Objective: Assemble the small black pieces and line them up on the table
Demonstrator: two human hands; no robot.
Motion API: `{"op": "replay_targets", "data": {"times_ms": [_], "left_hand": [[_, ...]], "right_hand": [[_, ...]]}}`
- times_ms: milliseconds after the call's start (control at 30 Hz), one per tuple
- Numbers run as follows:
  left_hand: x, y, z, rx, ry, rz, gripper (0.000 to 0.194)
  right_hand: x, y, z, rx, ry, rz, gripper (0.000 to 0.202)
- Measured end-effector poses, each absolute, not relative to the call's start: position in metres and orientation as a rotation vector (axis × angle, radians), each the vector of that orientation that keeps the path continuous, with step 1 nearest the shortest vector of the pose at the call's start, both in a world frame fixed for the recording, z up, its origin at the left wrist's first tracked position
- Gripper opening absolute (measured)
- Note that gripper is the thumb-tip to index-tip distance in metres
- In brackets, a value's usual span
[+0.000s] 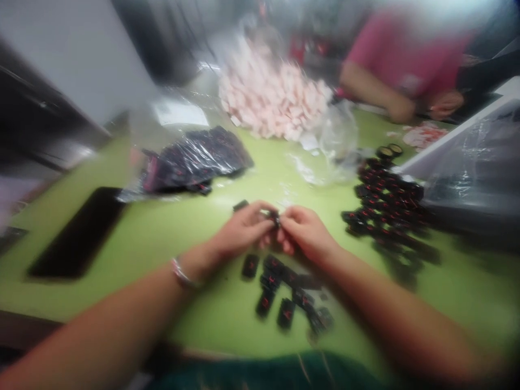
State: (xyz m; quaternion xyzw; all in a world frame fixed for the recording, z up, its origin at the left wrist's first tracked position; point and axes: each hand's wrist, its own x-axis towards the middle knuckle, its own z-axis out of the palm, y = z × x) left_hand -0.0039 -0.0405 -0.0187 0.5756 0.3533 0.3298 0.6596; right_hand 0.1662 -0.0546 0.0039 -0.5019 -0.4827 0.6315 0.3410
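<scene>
The left hand [248, 226] is curling partly closed, its thumb and fingers pinching a small dark piece [275, 218] just above the middle of a light-green table [162, 244]. The right hand [306, 232] is curling more tightly, its thumb and fingertips pinching the right side of that piece, whose details are blurring. On the far left, a clear plastic bag [142, 130] is holding many dark pieces [207, 154]. Right of it, a crumpled clear plastic bag [339, 135] is lying beside a pale pink heap of small pieces [276, 100]; its contents are not showing clearly. On the right, a white-edged grey box [479, 146] is standing beside a heap of black pieces with red marks [385, 195]. Nearer, loose black rectangular pieces with red marks [286, 314] are lying between the forearms.
</scene>
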Motion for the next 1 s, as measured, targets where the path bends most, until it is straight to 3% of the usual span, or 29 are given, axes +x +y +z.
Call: {"op": "replay_targets", "data": {"times_ms": [167,333,533,767,867,1000], "left_hand": [[-0.003,-0.044,-0.018,1.440,0.855,0.768,0.026],[0.000,-0.047,-0.014,1.446,0.883,0.822,0.021],[-0.002,-0.042,-0.015,1.258,0.706,0.816,0.026],[-0.003,-0.042,-0.016,1.327,0.763,0.796,0.024],[-0.002,-0.046,-0.015,1.444,0.835,0.815,0.021],[0.001,-0.052,-0.015,1.517,0.907,0.876,0.021]], "right_hand": [[0.165,-0.055,0.009,-1.414,-1.393,1.535,0.008],[0.163,-0.053,0.015,-1.497,-1.547,1.199,0.014],[0.166,-0.054,0.010,-1.317,-1.289,1.610,0.018],[0.166,-0.055,0.015,-1.355,-1.318,1.596,0.013],[0.166,-0.054,0.015,-1.439,-1.458,1.492,0.008],[0.164,-0.052,0.012,-1.477,-1.668,1.074,0.013]]}}
